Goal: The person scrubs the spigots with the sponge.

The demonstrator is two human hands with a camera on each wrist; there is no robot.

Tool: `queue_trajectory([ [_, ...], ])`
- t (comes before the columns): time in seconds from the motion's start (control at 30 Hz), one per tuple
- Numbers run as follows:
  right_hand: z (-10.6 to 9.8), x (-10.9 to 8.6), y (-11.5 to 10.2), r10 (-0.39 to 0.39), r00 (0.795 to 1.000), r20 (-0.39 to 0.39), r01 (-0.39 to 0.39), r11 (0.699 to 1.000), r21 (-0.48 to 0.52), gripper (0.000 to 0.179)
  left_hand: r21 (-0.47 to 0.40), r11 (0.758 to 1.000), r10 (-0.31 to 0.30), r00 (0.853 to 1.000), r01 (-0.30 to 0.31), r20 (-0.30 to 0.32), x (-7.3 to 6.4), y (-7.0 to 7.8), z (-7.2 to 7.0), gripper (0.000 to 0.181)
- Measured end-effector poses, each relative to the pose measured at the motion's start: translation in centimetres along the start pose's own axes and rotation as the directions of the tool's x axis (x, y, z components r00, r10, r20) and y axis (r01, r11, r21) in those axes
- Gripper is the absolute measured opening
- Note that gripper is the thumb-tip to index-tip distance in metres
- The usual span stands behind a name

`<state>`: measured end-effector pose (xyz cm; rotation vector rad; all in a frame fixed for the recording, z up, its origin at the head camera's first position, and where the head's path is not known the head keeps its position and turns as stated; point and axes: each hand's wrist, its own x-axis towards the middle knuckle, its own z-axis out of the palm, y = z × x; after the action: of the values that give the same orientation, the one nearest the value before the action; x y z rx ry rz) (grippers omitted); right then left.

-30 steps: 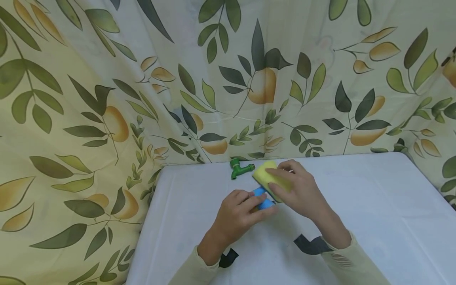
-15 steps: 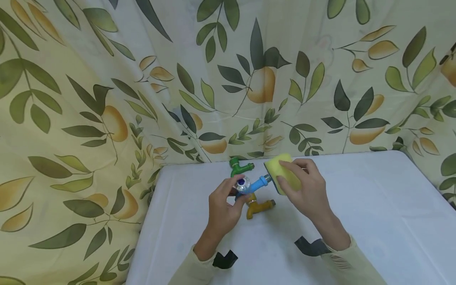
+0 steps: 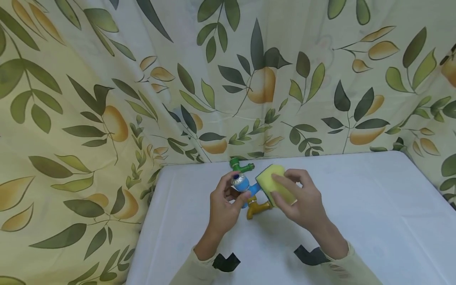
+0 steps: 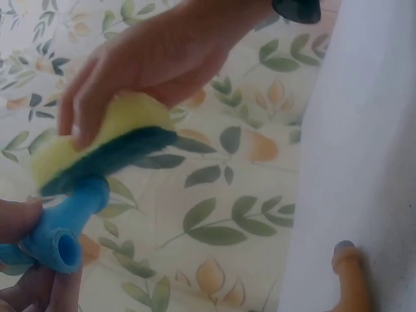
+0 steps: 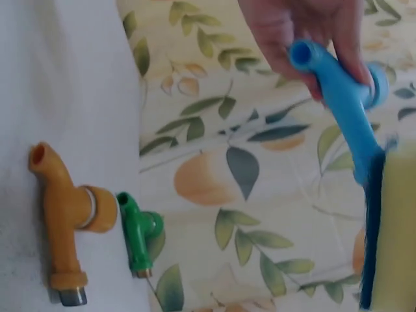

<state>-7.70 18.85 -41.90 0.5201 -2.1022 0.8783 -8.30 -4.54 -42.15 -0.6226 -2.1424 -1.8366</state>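
My left hand (image 3: 223, 204) holds a blue plastic tap (image 3: 254, 189) raised off the table, with its round silvery knob facing up. In my right hand (image 3: 306, 198) is a yellow sponge (image 3: 276, 184) with a dark green scouring side. That scouring side touches the tap's threaded end, as the right wrist view shows the blue tap (image 5: 351, 110) against the sponge (image 5: 396, 240); the end itself is hidden. Below the hands a mustard-orange tap (image 3: 253, 209) lies on the table, partly covered by the sponge. Behind lies a green tap (image 3: 242, 166), partly hidden by the left hand.
The white-covered table (image 3: 374, 206) extends to both sides of the hands. A leaf-and-fruit patterned curtain (image 3: 306, 111) hangs along its back edge and left side. Dark straps (image 3: 228, 262) stick out at both wrists.
My left hand has lifted and turned the blue tap, uncovering the orange tap. The sponge first rose to the right, then came down and left over the tap's end.
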Motion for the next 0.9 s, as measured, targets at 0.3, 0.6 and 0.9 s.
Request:
queue_trajectory([
  [0.3, -0.9, 0.3, 0.8, 0.28, 0.946, 0.161, -0.296, 0.951, 0.09, 0.038, 0.005, 0.997, 0.074, 0.995, -0.075, 0.061, 0.0, -0.6, -0.8, 0.055],
  [0.6, -1.3, 0.3, 1.0, 0.352, 0.874, 0.334, -0.461, 0.817, 0.347, 0.035, -0.053, 0.998, 0.026, 0.995, -0.021, 0.099, 0.2, -1.0, -1.1, 0.055],
  [0.9, -1.1, -0.5, 2.0, 0.351, 0.869, 0.349, -0.474, 0.794, 0.381, 0.034, -0.151, 0.985, -0.071, 0.992, 0.086, 0.104, 1.6, -1.6, -1.0, 0.056],
])
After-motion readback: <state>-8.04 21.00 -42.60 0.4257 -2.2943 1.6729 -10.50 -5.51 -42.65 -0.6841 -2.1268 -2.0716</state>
